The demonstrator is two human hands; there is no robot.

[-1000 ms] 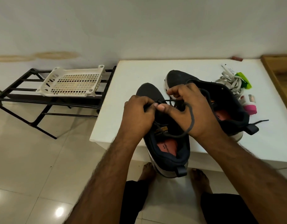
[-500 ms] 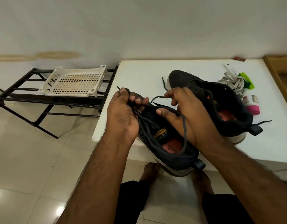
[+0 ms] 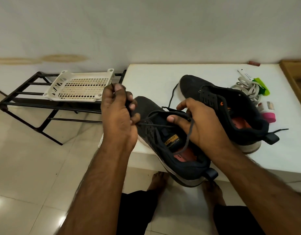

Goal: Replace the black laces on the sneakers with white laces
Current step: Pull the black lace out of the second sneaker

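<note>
Sneakers, two of them, dark with pale soles, sit on a white counter [image 3: 146, 77]. The nearer sneaker [image 3: 171, 146] lies at the front edge with its heel overhanging, toe pointing away; the farther sneaker [image 3: 227, 107] rests just behind and to its right. A black lace [image 3: 188, 136] is threaded loosely across the nearer shoe, one strand drooping over the tongue into the opening.

The person's left hand [image 3: 118, 116] is at the shoe's left side, fingers curled and pinching a strand of the black lace, drawing it up and away from the eyelets. The right hand [image 3: 197, 122] grips the right side of the upper near the tongue, thumb pressed across it, steadying the shoe, with a lace strand running over the hand. Another thin dark lace end trails on the counter beside the farther sneaker's toe.

White laces [image 3: 246, 87] lie bundled at the back right of the counter, well apart from the hands, next to a green tag [image 3: 262, 87] and a small pink and white container [image 3: 267, 112]. To the left of the counter a cream plastic basket [image 3: 78, 87] rests on a black metal rack [image 3: 27, 102]. Bare feet show on the tiled floor below.

Judging by this, the work is at the unlacing stage on the first shoe, with the white laces untouched. The next move likely calls for pulling the black lace free of each remaining pair of eyelets in turn, while the other hand holds the shoe so it does not tip off the edge
</note>
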